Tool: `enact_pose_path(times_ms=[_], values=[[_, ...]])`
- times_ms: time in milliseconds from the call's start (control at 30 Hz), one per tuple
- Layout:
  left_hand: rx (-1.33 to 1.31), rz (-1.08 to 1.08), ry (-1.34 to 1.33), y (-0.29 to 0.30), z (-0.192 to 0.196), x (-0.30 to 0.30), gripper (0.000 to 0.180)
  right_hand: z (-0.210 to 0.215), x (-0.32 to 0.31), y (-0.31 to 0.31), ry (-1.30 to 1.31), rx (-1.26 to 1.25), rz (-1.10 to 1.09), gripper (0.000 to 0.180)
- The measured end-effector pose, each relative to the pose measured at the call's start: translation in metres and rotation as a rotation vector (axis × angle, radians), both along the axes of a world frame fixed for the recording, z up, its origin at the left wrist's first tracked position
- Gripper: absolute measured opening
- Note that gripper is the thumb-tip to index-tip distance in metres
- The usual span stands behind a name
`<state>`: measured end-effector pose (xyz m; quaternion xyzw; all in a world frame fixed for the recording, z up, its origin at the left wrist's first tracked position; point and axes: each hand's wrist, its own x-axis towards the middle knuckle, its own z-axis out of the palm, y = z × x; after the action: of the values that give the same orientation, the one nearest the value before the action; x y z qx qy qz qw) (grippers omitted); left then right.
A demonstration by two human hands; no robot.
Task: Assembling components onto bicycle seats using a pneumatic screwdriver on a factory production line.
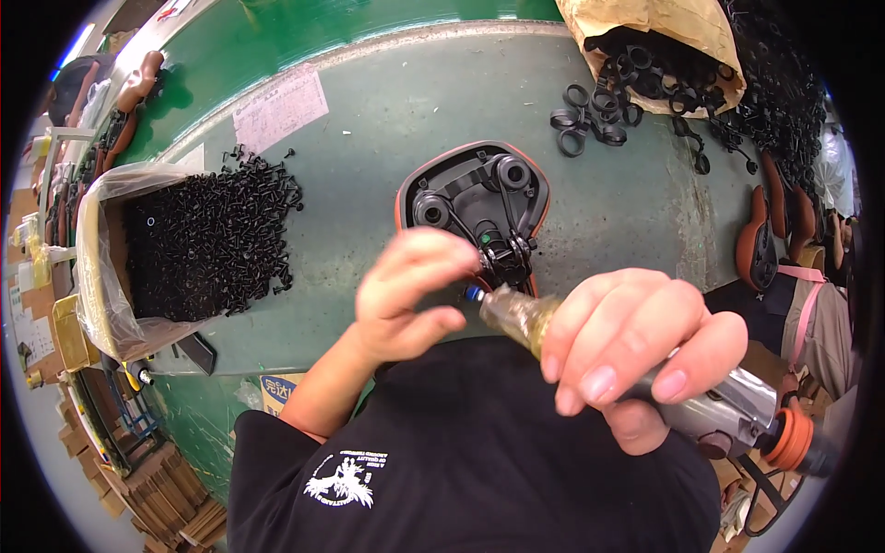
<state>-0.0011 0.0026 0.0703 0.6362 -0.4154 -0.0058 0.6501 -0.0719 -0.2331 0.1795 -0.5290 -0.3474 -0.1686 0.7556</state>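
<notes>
A bicycle saddle (481,189) lies upside down on the table in front of me, its black underside up and a reddish-brown edge showing. Two round spring seats are at its wide far end, and a clamp (507,256) sits on its rails at the near end. My right hand (636,346) is wrapped round a power screwdriver (714,412) with a grey body and an orange ring. Its blue-tipped end (475,293) points at the saddle's near end. Beside that tip, my left hand (410,290) has thumb and fingers apart, with nothing visible between them; its fingertips overlap the saddle's near part.
On the left, a plastic-lined box (101,267) lies tipped, black screws (212,240) spilling onto the table (359,111). Black rings (590,120) spill from a paper bag (664,18) at the far right. More saddles (761,240) stand at the right edge; a paper sheet (281,109) lies far left.
</notes>
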Motion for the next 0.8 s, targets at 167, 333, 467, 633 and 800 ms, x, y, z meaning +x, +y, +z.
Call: enact_pose_path(times_ms=[167,333,467,633,800], values=[[0.331,0.483,-0.178,-0.002,-0.028,0.028,0.072,-0.004,0.014,0.01,0.024,-0.076,-0.219,0.034],[0.289,0.545,-0.121,-0.02,-0.053,0.031,0.061,-0.019,0.036,0.023,0.13,-0.106,-0.183,0.035],[0.227,0.597,-0.067,-0.022,-0.059,0.027,0.052,-0.028,0.044,0.034,0.153,-0.141,-0.17,0.031],[0.149,0.583,0.023,-0.016,-0.055,0.027,0.051,-0.038,0.055,0.05,0.084,-0.21,-0.184,0.036],[0.078,0.536,0.091,-0.01,-0.069,0.028,0.048,-0.031,0.055,0.062,0.073,-0.295,-0.161,0.035]])
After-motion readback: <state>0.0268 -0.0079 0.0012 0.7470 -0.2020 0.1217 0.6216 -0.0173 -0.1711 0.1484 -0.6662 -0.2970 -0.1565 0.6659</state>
